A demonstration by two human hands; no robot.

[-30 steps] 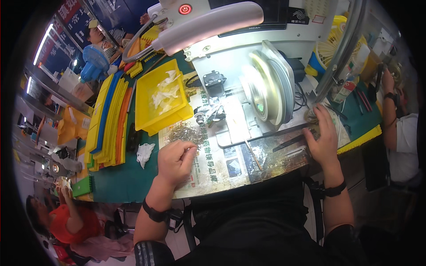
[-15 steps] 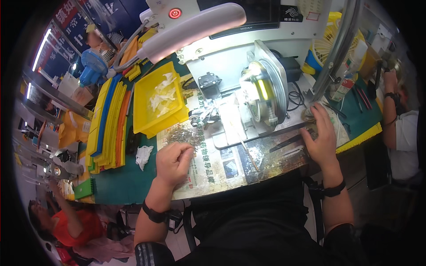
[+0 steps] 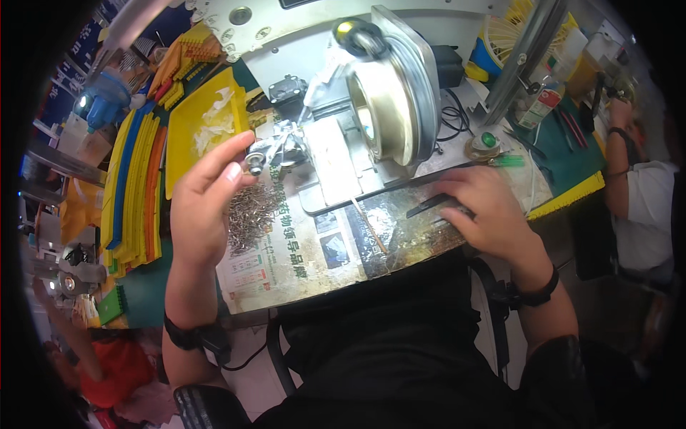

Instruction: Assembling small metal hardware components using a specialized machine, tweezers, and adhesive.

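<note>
The left hand (image 3: 204, 204) is up by the left side of the machine, with its thumb and pointing finger held apart like an open beak. Just beside those two fingertips is the small shiny round metal knob (image 3: 255, 163), at the near end of a silver metal clamp (image 3: 286, 149), to the left of the big round pale metal wheel (image 3: 379, 114). I cannot tell if a finger touches the knob, and I see nothing held in that hand. The right hand (image 3: 486, 204) is bent low over the thin black tongs (image 3: 421, 208), its thumb close to them; I cannot tell if it grips them or only rests there. Below the knob, a loose pile of tiny brown metal bits (image 3: 249, 225) lies on the printed paper sheet (image 3: 289, 268) on the green tabletop (image 3: 153, 293). The step in hand looks like left-hand work at the clamp, with the right hand near the tongs. I think the next move there calls for a soft, careful pinch with just the fingertips, with the left hand well away from the wheel.
</note>
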